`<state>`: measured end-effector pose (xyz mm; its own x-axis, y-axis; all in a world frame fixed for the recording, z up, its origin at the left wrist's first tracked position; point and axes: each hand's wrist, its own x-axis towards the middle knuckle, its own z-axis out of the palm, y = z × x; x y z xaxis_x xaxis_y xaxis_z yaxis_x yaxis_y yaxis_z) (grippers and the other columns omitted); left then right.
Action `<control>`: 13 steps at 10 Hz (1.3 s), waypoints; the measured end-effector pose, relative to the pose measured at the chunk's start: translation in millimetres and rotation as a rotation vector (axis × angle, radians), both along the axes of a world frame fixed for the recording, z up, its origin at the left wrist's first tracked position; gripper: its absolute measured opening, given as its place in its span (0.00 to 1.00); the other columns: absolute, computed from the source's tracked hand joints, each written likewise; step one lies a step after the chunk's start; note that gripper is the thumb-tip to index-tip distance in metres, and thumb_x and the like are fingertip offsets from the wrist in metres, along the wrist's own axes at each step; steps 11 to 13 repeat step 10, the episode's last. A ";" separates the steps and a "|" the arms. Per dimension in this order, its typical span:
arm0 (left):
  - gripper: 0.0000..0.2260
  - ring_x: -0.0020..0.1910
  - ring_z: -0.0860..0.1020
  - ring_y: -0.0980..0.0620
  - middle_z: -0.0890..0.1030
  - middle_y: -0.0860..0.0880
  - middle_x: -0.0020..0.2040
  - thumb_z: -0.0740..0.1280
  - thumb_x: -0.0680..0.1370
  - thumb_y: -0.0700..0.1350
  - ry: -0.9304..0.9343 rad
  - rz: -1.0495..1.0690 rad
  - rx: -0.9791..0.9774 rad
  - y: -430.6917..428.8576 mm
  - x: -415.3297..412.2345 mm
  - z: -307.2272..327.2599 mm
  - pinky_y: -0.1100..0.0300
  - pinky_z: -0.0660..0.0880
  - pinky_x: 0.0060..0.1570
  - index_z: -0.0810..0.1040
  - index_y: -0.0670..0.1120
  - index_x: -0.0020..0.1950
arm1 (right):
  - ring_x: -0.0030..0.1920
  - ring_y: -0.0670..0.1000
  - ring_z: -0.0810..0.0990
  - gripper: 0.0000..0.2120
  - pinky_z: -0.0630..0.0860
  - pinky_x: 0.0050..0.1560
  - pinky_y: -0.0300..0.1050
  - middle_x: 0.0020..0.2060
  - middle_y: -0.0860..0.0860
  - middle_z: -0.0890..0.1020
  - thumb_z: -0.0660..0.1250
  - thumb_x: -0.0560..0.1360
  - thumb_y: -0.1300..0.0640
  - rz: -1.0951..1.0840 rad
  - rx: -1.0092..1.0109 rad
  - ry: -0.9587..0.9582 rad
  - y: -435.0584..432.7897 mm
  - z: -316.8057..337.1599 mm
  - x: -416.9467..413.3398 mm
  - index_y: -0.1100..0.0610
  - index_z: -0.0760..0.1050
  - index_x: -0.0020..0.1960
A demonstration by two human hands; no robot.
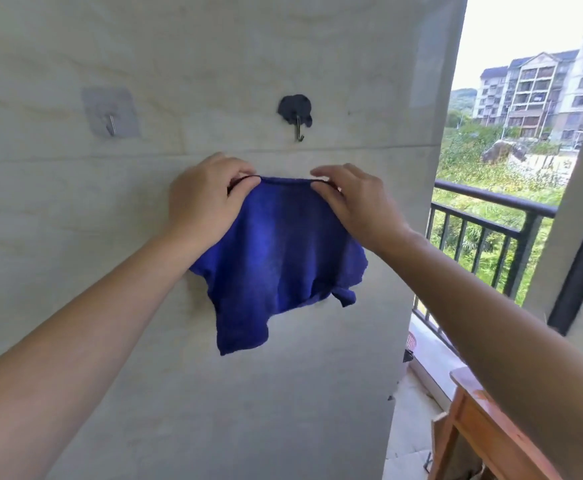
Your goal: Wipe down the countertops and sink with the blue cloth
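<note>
Pale tiled wall (pixel 214 64), balcony railing (pixel 491 216) and apartment blocks outside at right. Two wall hooks: one on clear pad (pixel 111 112), one on black pad (pixel 296 114). One blue cloth (pixel 276 258) held up against wall, below black-pad hook. Left hand (pixel 207 199) and right hand (pixel 356 199) each pinch its top edge. Wooden furniture (pixel 484 427) lower right.

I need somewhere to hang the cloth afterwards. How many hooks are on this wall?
2. One hook on a clear square pad, upper left; one hook on a black pad, just above the blue cloth. None seems hidden.
</note>
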<state>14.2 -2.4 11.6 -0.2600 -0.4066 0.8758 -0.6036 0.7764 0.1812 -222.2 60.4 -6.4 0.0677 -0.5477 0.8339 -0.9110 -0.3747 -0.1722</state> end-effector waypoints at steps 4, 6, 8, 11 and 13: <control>0.11 0.45 0.75 0.40 0.81 0.45 0.40 0.65 0.79 0.52 -0.024 0.223 -0.334 -21.1 -51.1 44.2 0.50 0.69 0.39 0.84 0.47 0.44 | 0.42 0.63 0.80 0.12 0.77 0.41 0.56 0.48 0.56 0.80 0.62 0.81 0.50 -0.176 -0.204 0.066 -35.4 51.2 -19.6 0.56 0.80 0.55; 0.08 0.42 0.76 0.43 0.80 0.48 0.38 0.68 0.78 0.47 0.066 0.203 -0.308 -20.3 -64.5 -9.9 0.54 0.69 0.33 0.81 0.45 0.42 | 0.40 0.60 0.80 0.16 0.79 0.42 0.52 0.47 0.55 0.77 0.62 0.80 0.56 -0.043 -0.078 -0.001 -27.7 -16.2 -11.6 0.55 0.77 0.67; 0.06 0.45 0.74 0.41 0.78 0.45 0.43 0.67 0.75 0.42 -0.017 0.203 -0.236 -10.1 -65.8 -48.6 0.52 0.69 0.36 0.81 0.44 0.51 | 0.39 0.61 0.78 0.14 0.77 0.40 0.52 0.47 0.55 0.76 0.65 0.76 0.63 -0.072 0.193 0.030 -4.2 -74.5 -15.7 0.55 0.81 0.60; 0.15 0.46 0.73 0.43 0.77 0.46 0.47 0.59 0.74 0.50 -0.390 0.147 0.054 29.0 -16.7 -230.4 0.51 0.75 0.36 0.82 0.46 0.53 | 0.47 0.47 0.82 0.13 0.77 0.42 0.45 0.55 0.44 0.79 0.63 0.81 0.48 -0.158 0.411 0.093 50.2 -139.8 -32.0 0.44 0.78 0.64; 0.15 0.46 0.73 0.43 0.77 0.46 0.47 0.59 0.74 0.50 -0.390 0.147 0.054 29.0 -16.7 -230.4 0.51 0.75 0.36 0.82 0.46 0.53 | 0.47 0.47 0.82 0.13 0.77 0.42 0.45 0.55 0.44 0.79 0.63 0.81 0.48 -0.158 0.411 0.093 50.2 -139.8 -32.0 0.44 0.78 0.64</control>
